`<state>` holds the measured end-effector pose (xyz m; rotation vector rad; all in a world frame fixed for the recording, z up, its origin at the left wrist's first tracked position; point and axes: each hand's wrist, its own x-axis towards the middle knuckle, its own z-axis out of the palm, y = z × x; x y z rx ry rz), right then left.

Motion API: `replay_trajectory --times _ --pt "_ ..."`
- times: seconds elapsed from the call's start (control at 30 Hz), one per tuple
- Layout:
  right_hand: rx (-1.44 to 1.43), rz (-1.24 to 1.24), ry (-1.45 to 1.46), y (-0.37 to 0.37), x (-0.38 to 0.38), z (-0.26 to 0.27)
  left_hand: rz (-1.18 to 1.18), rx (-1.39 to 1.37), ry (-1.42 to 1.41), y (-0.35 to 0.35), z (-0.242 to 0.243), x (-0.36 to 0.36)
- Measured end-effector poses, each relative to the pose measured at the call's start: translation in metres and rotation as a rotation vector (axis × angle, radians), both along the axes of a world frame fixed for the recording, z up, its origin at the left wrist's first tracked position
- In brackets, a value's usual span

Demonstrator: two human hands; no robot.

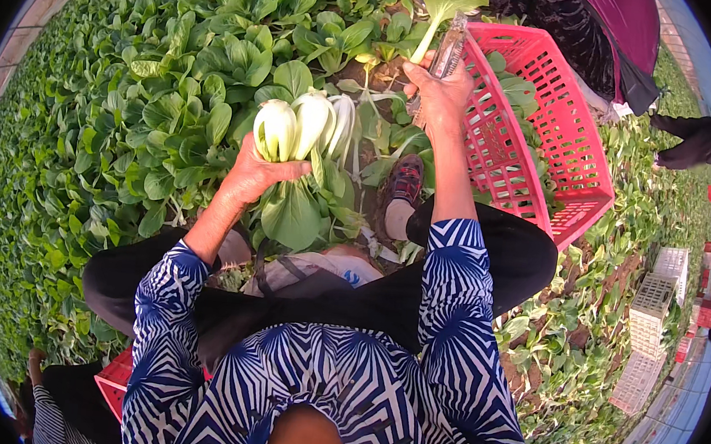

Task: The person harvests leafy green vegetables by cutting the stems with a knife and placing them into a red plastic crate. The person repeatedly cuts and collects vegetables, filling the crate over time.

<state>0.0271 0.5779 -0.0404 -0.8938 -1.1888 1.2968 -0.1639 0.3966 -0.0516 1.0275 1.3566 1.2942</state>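
My left hand (pixel 260 168) grips a bunch of pak choi (pixel 300 125), its pale cut bases pointing up and away and its green leaves hanging below my thumb. Two plump heads show clearly, with thinner white stalks beside them. In my right hand (pixel 438 90) is a narrow, soil-stained flat knife (pixel 449 45), pointing away from me. Between thumb and fingers, that same hand also pinches a single pak choi leaf (pixel 432 32) by its white stalk. My right hand is just left of a red plastic crate (pixel 509 134).
Growing pak choi (pixel 182 105) fills the ground ahead and left. The red crate holds cut greens (pixel 519 90). Another person's dark clothing (pixel 574 44) is beyond it. Stacked white crates (pixel 649 311) stand far right. Behind me on the left are another red crate (pixel 116 379) and a person's striped sleeve (pixel 50 414).
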Motion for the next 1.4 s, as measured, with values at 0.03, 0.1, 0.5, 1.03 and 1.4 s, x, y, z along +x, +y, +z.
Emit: replay_trajectory --times 0.03,0.1,0.5,1.03,1.4 --pt "-0.055 0.007 -0.730 0.008 -0.003 -0.009 0.079 -0.086 -0.106 -0.006 -0.008 -0.006" --pt "-0.113 0.149 -0.709 -0.007 -0.016 -0.037 0.181 -0.027 -0.161 -0.012 -0.018 -0.018" --pt "0.100 0.100 -0.287 -0.142 -0.162 -0.121 0.488 -0.340 -0.275 -0.044 -0.036 -0.047" --pt "-0.476 0.539 -0.427 -0.105 -0.104 -0.325 -1.491 -0.029 1.333 0.147 -0.104 -0.049" --pt "-0.571 0.459 -0.475 -0.102 -0.119 -0.329 -1.356 -0.287 1.552 0.164 -0.163 -0.130"
